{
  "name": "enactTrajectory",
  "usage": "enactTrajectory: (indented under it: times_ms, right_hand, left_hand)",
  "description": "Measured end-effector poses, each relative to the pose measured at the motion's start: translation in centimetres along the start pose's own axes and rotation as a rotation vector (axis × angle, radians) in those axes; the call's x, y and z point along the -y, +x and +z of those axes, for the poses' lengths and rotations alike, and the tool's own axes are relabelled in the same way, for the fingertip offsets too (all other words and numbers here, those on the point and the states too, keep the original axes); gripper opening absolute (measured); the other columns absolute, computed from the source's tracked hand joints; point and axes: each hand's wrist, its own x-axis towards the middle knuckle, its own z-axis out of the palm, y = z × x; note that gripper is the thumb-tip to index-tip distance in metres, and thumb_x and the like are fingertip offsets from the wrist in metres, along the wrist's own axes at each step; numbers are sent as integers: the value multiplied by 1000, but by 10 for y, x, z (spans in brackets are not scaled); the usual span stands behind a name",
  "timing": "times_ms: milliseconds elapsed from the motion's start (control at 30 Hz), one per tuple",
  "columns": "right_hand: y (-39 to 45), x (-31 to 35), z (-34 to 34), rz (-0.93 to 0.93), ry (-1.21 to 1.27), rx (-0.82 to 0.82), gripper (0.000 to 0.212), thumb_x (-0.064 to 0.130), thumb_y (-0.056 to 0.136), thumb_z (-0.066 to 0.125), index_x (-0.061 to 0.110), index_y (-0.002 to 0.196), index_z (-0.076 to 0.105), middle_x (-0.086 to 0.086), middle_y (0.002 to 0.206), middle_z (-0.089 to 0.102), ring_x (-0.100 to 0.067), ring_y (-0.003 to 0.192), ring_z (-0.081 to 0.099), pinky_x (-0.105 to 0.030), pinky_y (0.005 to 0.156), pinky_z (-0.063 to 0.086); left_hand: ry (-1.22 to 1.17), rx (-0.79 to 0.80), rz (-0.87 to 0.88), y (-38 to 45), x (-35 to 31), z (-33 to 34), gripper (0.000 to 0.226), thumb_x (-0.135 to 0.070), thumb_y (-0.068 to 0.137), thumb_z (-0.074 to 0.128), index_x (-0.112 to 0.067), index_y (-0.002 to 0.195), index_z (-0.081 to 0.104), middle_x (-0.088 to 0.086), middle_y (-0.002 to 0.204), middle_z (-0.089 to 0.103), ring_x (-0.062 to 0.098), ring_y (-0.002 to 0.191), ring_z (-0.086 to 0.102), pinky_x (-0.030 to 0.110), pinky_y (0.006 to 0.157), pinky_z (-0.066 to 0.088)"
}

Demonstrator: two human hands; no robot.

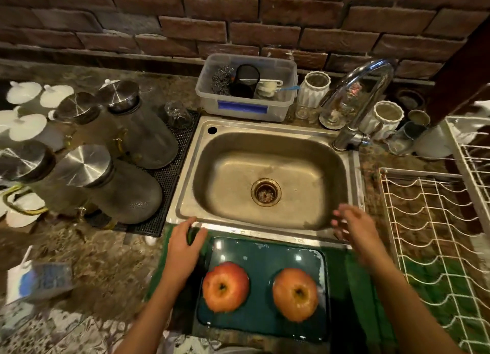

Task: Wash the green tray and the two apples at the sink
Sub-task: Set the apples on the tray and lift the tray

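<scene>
A dark green tray (265, 253) lies on the counter in front of the steel sink (265, 168). Two red-orange apples stand on it stem up: one at the left (225, 287), one at the right (295, 294). My left hand (183, 245) rests at the tray's far left corner, fingers curled over the edge near something dark green. Blurred and with its fingers spread, my right hand (352, 229) hovers over the sink's near right corner, holding nothing. The sink basin is empty, and no water runs from the chrome tap (363, 88).
Several lidded glass jugs (111, 184) stand on a black mat left of the sink. A plastic tub (246, 88) with scrubbers sits behind it. A white wire dish rack (437, 234) fills the right side. White ribbed cups (384, 117) crowd around the tap.
</scene>
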Motion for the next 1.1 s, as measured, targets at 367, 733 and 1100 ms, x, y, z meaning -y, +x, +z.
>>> enactTrajectory:
  times_ms: [367,733,1100]
  right_hand:
    - [-108,-82,9,45,-424,67,65,48,92,61,2,138,52,-15,124,63,-24,109,60,-26,84,38]
    - [-120,-84,14,84,-330,231,86,63,70,69,16,138,49,8,101,58,-4,87,56,-18,71,45]
    - [-126,-90,20,76,-221,152,113,59,72,76,3,155,23,-17,154,40,-31,136,45,-39,106,42]
  left_hand:
    - [-86,342,-341,-57,3,-23,61,-46,88,69,-14,137,53,7,125,60,25,116,58,45,102,49]
    - [-122,536,-409,-74,11,-31,111,-75,51,81,-14,139,51,6,126,64,21,114,60,45,97,53]
    - [-205,414,-408,-84,8,-23,90,-61,60,82,-10,131,58,10,120,67,26,113,62,45,97,53]
